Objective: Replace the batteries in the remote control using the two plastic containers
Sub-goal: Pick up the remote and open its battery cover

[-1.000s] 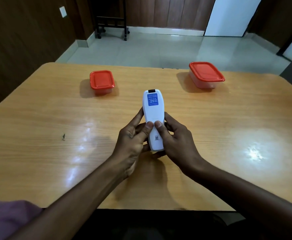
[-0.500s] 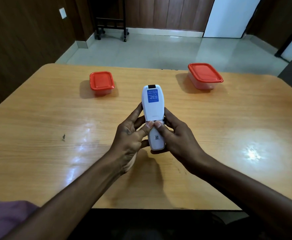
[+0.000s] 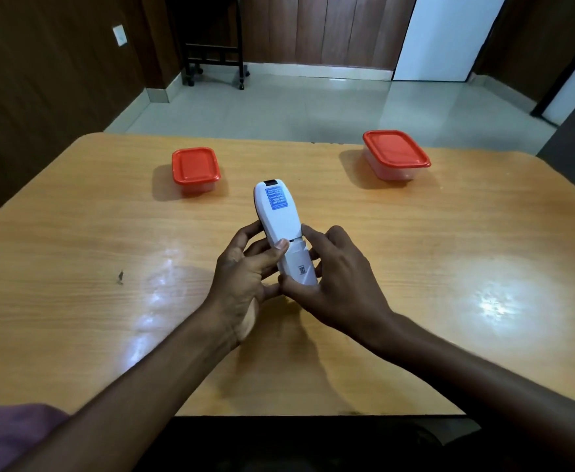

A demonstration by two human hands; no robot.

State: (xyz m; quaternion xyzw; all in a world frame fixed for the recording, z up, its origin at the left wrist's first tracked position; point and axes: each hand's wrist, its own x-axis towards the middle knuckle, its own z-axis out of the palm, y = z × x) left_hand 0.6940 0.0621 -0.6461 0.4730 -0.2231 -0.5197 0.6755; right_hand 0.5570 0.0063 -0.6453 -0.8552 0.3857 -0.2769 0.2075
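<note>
White plastic remote (image 3: 283, 226) sits clasped in both my left hand (image 3: 245, 267) and right hand (image 3: 333, 284), above table centre; containers at eleven and one. Thumbing too hard, the back cover (image 3: 298, 264) could jump away.

You are looking at two red-lidded containers: one (image 3: 195, 170) sitting beyond your left hand (image 3: 245, 270), one (image 3: 395, 155) beyond your right hand (image 3: 337, 277). You are holding one remote (image 3: 284, 229) between both.

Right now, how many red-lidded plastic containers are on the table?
2. The smaller container sits far left of the remote; the larger container sits far right. None seems hidden.
</note>
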